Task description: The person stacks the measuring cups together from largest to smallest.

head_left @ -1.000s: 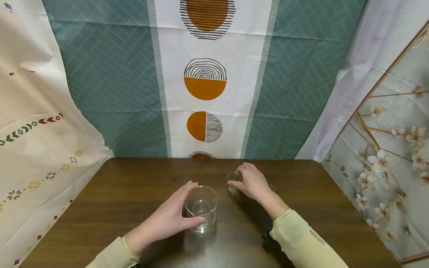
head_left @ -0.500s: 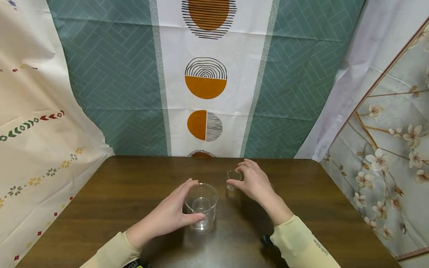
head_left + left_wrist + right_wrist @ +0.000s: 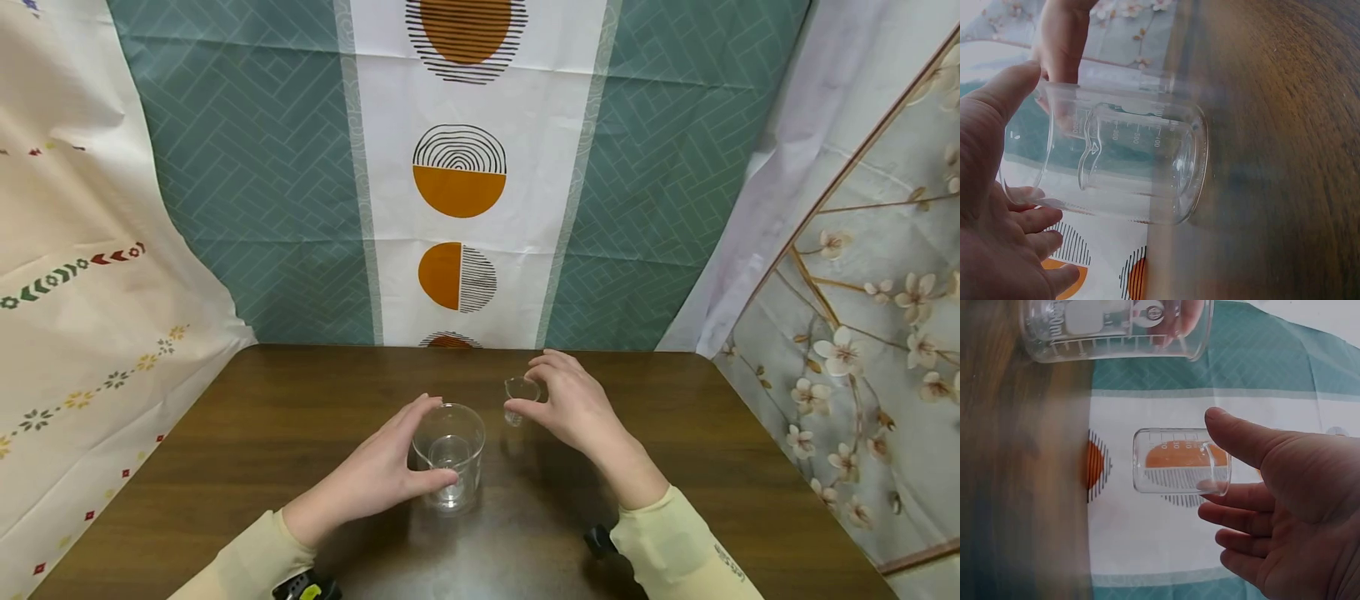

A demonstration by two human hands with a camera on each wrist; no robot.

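Note:
A large clear glass beaker point(image 3: 467, 475) stands upright on the table, with a smaller beaker point(image 3: 1125, 150) nested inside it. My left hand point(image 3: 375, 479) holds the large beaker near its rim, thumb on the near side and fingers on the far side. Farther back and to the right, my right hand point(image 3: 573, 404) pinches a small glass beaker point(image 3: 1179, 462) by its rim between thumb and forefinger. In the right wrist view a gap shows between this small beaker's base and the tabletop. Printed graduation marks show on the glass.
A dark brown wooden table point(image 3: 300, 392) lies below both hands. Behind it hangs a green and white patterned cloth point(image 3: 465, 233), with further cloths at left and right. In the left wrist view a faint glass shape point(image 3: 1159, 81) shows beyond the large beaker.
The small beaker in my right hand has risen slightly and shifted a little left. My left hand stays on the large beaker. The head view has tilted a little.

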